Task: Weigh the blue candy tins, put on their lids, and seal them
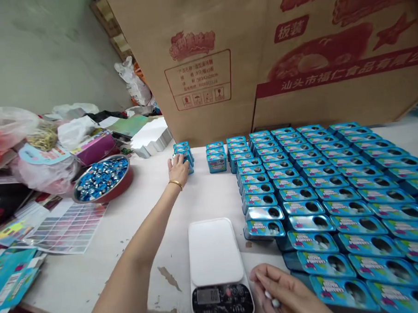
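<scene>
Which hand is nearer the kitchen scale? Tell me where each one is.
Right. The right hand lies just beside the kitchen scale, at its near right corner; the left hand is stretched far beyond it, on a stack of blue tins.

One head-worn camera looks forward and down, close over the table (96,267).

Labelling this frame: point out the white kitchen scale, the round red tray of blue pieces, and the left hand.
white kitchen scale (215,251), head view, on its weighing plate.
round red tray of blue pieces (122,185), head view, on its rim.
left hand (177,168), head view, on its back.
</scene>
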`<action>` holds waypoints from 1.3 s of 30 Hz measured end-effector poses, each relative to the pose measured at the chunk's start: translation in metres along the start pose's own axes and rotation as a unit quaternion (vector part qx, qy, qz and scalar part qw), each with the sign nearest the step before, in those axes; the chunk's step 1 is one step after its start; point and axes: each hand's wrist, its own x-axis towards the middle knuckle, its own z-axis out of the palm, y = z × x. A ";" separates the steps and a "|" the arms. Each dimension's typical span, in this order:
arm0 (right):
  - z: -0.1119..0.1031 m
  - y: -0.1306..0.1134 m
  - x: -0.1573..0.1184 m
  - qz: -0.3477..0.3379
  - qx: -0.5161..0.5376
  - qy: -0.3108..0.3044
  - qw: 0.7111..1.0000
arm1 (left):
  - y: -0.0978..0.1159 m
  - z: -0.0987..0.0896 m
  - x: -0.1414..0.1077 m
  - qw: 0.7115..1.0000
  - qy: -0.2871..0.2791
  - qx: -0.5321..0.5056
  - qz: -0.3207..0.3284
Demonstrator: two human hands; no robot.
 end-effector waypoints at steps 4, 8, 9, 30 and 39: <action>-0.001 -0.002 -0.018 -0.016 0.009 0.005 1.000 | 0.021 -0.058 -0.049 0.995 -0.033 -0.035 0.087; -0.008 0.006 -0.026 -0.024 -0.060 -0.001 0.998 | 0.054 -0.115 -0.119 0.973 -0.081 -0.089 0.198; -0.009 0.009 -0.027 -0.023 -0.078 0.000 0.997 | 0.063 -0.123 -0.135 0.967 -0.090 -0.095 0.219; -0.022 0.031 -0.041 -0.007 -0.113 0.037 0.993 | 0.012 -0.081 -0.273 0.915 -0.030 -0.380 -0.133; -0.007 0.013 -0.028 -0.080 -0.239 0.064 0.966 | 0.020 -0.050 -0.312 0.879 -0.063 -0.443 -0.163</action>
